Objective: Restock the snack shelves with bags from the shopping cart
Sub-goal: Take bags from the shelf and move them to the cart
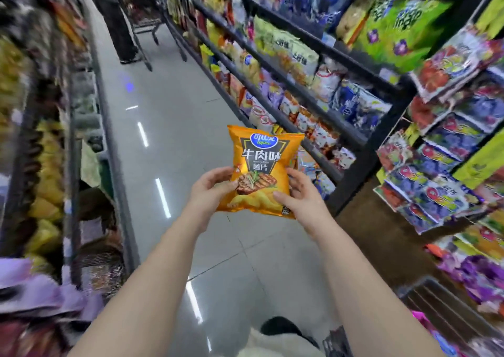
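Left hand (215, 190) and right hand (300, 194) each gripped a lower side of the orange foil crisp bag (261, 171), thumbs on the printed front and fingers curled behind. The bag was held upright in mid-air over the aisle, touching no shelf.

The tall black metal snack shelving (373, 152) to the right was already packed. Forcing the bag into a tight row would probably have crushed its contents or pushed neighbouring packets off the edge.

The glossy grey tiled floor (174, 144) lay directly below, so a slip would have dropped the bag there.

The dark wire basket (447, 310) at lower right, probably the cart, stood close to the person's side and might have caught an elbow on the turn.

The bag itself was smooth and air-filled, and a grip only at its lower edges risked it tipping forward or sliding free.
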A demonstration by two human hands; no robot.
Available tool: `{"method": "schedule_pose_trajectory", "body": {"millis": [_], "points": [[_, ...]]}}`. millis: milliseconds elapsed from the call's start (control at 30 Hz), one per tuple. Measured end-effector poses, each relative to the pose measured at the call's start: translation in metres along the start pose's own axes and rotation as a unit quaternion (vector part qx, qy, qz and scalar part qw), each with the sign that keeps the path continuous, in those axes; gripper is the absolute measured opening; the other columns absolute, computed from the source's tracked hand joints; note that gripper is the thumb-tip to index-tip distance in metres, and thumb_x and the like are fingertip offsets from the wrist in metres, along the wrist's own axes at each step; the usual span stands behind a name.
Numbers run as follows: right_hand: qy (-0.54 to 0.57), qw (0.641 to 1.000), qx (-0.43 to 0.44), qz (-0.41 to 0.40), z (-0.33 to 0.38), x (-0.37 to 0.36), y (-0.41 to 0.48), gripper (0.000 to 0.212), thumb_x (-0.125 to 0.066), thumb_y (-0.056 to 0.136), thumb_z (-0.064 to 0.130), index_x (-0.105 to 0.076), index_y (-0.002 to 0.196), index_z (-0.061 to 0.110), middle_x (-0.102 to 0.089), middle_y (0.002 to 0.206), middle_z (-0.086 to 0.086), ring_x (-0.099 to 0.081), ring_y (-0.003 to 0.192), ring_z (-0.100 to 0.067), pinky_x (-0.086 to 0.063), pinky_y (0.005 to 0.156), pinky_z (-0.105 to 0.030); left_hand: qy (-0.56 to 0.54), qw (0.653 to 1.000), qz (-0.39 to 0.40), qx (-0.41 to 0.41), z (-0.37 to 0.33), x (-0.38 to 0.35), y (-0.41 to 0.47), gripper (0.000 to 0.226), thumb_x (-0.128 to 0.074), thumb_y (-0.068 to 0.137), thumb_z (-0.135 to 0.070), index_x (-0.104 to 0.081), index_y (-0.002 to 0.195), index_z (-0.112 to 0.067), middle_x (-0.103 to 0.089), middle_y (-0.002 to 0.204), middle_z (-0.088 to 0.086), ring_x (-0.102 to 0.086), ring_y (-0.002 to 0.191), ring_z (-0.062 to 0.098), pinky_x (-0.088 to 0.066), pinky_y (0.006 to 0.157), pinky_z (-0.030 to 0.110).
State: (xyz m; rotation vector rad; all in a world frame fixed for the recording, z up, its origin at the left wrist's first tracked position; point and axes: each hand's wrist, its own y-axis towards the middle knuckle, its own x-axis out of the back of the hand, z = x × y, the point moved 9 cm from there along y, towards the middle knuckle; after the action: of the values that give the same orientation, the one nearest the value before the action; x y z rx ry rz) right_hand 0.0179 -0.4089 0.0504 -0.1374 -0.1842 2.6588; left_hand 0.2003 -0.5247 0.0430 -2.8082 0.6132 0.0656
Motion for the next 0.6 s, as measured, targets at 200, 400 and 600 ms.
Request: {"method": "schedule_pose_trajectory", "body": {"millis": [200, 400, 600], "points": [[0.012, 0.999, 0.041, 0.024, 0.053, -0.039, 0.120, 0.060, -0.071, 0.082, -0.003, -0.048, 0.133, 0.019, -0.061, 0.123, -0.003, -0.066, 0.100, -0.007, -0.057, 0.076, -0.025, -0.004, 0.998, -0.040, -0.050, -0.061, 0.025, 0.100, 0.034, -0.076, 0.080, -0.018, -0.069, 0.113, -0.023, -0.067, 0.120, 0.005, -0.066, 0.110, 0.029, -0.054, 0.091, 0.054], [0.050, 0.994, 0.085, 0.049, 0.123, -0.064, 0.272, 0.062, -0.071, 0.079, -0.007, -0.051, 0.134, 0.012, -0.065, 0.118, -0.006, -0.064, 0.109, -0.025, -0.058, 0.085, -0.037, -0.011, 0.990, -0.053, -0.128, -0.150, 0.036, 0.224, 0.030, -0.077, 0.079, -0.019, -0.071, 0.108, -0.024, -0.071, 0.110, 0.000, -0.068, 0.105, 0.027, -0.057, 0.085, 0.047], [0.034, 0.991, 0.110, 0.069, 0.196, -0.089, 0.422, 0.058, -0.075, 0.077, -0.001, -0.056, 0.127, 0.023, -0.063, 0.122, -0.006, -0.064, 0.109, -0.024, -0.058, 0.084, -0.034, -0.006, 0.984, -0.049, -0.172, -0.241, 0.043, 0.356, 0.033, -0.077, 0.080, -0.012, -0.070, 0.111, -0.022, -0.071, 0.112, 0.001, -0.068, 0.105, 0.026, -0.059, 0.079, 0.039]]}}
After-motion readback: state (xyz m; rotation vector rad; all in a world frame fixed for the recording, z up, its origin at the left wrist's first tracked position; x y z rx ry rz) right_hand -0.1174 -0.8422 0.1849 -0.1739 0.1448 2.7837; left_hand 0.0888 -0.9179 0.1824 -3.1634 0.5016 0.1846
